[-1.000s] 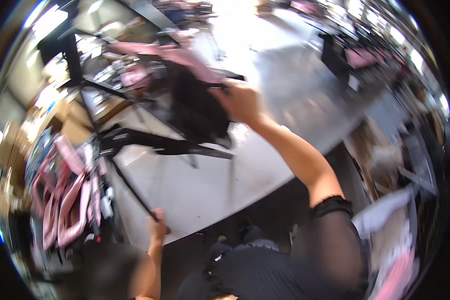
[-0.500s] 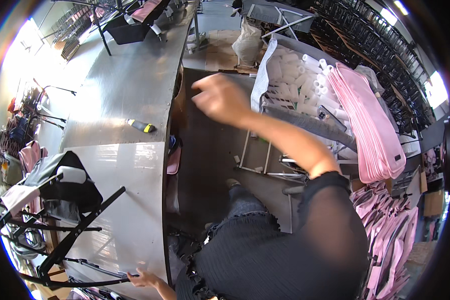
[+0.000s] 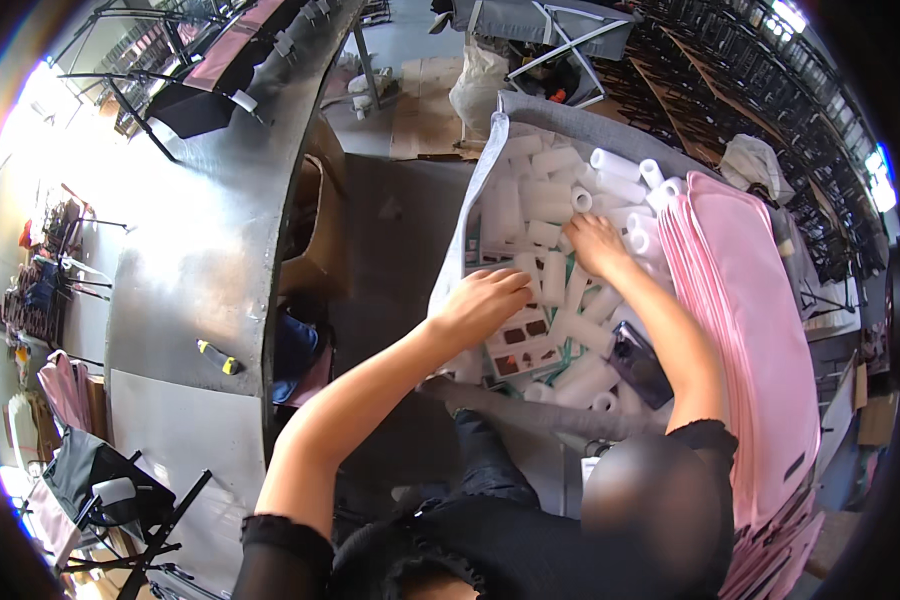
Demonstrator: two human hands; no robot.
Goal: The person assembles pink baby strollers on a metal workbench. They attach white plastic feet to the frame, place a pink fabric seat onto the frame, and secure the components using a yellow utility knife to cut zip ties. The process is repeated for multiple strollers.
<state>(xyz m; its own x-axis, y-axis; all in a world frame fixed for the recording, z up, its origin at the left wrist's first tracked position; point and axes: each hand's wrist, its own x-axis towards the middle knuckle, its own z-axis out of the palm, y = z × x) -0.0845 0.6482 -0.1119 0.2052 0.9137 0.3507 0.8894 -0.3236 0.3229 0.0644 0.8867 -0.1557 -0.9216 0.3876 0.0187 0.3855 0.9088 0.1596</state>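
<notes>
Black frame (image 3: 165, 530) with dark fabric at lower left. Yellow-and-black tool (image 3: 218, 358) on metal table (image 3: 175, 320). Farther right, fabric-lined bin (image 3: 462, 235) full of white tubes (image 3: 555, 278). Left hand (image 3: 485, 300) over bin's left part, fingers loosely curved; cannot tell if gripping. Right hand (image 3: 595, 245) among tubes, fingers part-bent, fingertips down; hold unclear. Dark phone (image 3: 638, 365) on tubes, nearer body. Pink panels (image 3: 745, 330) stacked along bin's right side.

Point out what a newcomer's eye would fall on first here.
The grey bin of white tubes, right of centre, stands out first, with the left hand and right hand at the tubes. Along its right side lies a pink panel stack; a yellow-and-dark tool lies on the metal table at left.
</notes>
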